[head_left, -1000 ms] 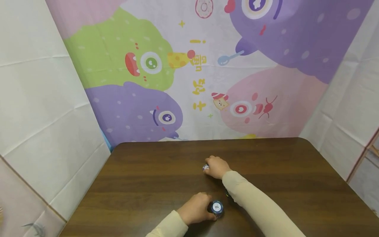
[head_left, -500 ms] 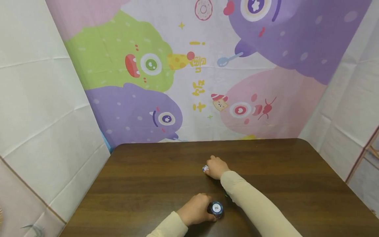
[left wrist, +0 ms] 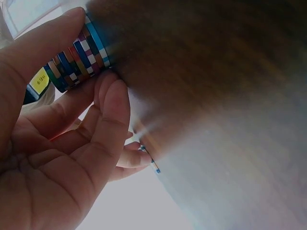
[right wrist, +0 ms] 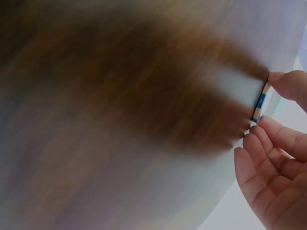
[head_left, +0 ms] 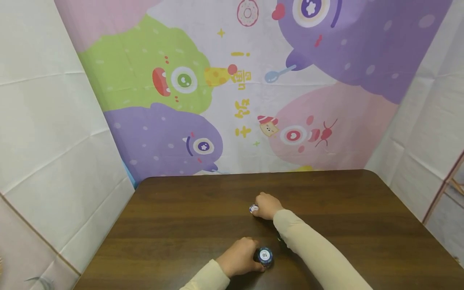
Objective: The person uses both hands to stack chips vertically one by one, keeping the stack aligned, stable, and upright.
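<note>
Near the front of the brown table, my left hand (head_left: 240, 256) grips a stack of poker chips (head_left: 265, 255) with thumb and fingers around its side. The top chip is dark blue with a white centre marked 50. In the left wrist view the stack (left wrist: 79, 56) shows several striped layers, its base at the table. Farther back, my right hand (head_left: 267, 206) pinches one poker chip (head_left: 253, 209), blue and white, lying flat at the tabletop. Its edge (right wrist: 261, 100) sits between thumb and index finger in the right wrist view; the other fingers are curled beside it.
The wooden table (head_left: 174, 225) reaches to a wall cloth (head_left: 232, 149) with cartoon monsters, and pale cloths hang on both sides. A dark thing with a yellow label (left wrist: 41, 82) shows behind the stack in the left wrist view. My right forearm (head_left: 319, 249) crosses the table.
My right hand and its chip have shifted slightly toward me and to the right. The left hand stays on the stack. The head view has tilted a little.
</note>
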A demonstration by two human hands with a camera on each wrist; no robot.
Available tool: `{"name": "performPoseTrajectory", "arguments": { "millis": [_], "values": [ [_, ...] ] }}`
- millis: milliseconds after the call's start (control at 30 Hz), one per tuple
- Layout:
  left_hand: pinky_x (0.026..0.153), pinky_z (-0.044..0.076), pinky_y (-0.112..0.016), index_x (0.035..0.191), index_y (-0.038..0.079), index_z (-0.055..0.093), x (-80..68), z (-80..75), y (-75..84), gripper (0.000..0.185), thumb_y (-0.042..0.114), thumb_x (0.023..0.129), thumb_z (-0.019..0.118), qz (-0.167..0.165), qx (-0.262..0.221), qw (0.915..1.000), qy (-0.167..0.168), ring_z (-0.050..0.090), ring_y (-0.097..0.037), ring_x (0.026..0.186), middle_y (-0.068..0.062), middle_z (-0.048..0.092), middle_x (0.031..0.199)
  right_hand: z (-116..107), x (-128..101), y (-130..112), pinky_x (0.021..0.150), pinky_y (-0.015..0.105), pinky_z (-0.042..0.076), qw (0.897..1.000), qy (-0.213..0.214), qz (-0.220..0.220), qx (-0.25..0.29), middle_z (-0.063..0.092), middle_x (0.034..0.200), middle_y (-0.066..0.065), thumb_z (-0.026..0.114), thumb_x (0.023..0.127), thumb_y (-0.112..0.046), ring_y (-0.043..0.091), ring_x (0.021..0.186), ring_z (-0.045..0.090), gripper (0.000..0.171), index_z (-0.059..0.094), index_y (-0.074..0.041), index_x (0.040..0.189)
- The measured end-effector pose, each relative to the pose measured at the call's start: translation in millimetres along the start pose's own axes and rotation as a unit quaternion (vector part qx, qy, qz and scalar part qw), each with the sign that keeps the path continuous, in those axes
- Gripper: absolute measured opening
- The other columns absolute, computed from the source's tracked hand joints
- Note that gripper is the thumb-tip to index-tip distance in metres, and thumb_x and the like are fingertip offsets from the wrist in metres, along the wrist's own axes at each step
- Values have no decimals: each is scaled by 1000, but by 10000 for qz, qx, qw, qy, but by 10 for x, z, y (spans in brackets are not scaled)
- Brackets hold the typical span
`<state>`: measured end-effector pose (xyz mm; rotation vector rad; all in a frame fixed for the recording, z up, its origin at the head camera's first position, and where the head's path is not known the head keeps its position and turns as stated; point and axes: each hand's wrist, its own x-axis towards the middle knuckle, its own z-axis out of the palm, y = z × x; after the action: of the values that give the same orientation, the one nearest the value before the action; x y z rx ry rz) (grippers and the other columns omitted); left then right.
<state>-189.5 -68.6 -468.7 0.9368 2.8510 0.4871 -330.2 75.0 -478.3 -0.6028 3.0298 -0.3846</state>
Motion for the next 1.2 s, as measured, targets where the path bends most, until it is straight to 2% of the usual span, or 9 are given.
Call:
{"name": "performPoseTrajectory", "arguments": {
  "millis": [333,600,767,1000,1200],
  "values": [
    [65,45,-19,83,13,63,-1,3,4,33,32,69,87,16,38,10000,-11,52,-2,70,8,61,76,-20,-106,65,64,34,45,9995,-8,-173,267,59,82,0,78,78,-26,15,70,50,18,65,-13,77],
    [66,46,-19,87,12,66,7,-12,10,33,30,69,87,-37,-65,10000,-60,54,-2,72,7,64,79,-199,-261,8,69,34,47,9977,-57,-425,518,63,86,0,78,80,-28,13,73,52,25,68,-9,92],
    [65,45,-19,86,11,66,5,-5,10,33,29,69,87,-9,-82,10000,-13,52,-1,71,8,63,77,-314,-417,-10,70,32,47,9947,57,-867,547,62,89,-1,77,80,-29,11,74,51,28,68,-8,96],
    [66,45,-18,88,11,68,-10,13,4,34,28,67,88,39,-105,9999,111,52,0,71,8,64,77,-464,-758,-58,65,24,44,9853,361,-1623,396,60,89,-6,78,78,-31,6,74,49,29,68,-11,96],
    [65,44,-17,90,12,68,-4,23,-2,34,27,67,88,58,-168,9998,123,52,1,71,9,65,78,-525,-1002,-51,68,23,47,9811,350,-1808,598,62,93,-7,77,79,-32,4,78,53,29,69,-13,98]
  ]
}}
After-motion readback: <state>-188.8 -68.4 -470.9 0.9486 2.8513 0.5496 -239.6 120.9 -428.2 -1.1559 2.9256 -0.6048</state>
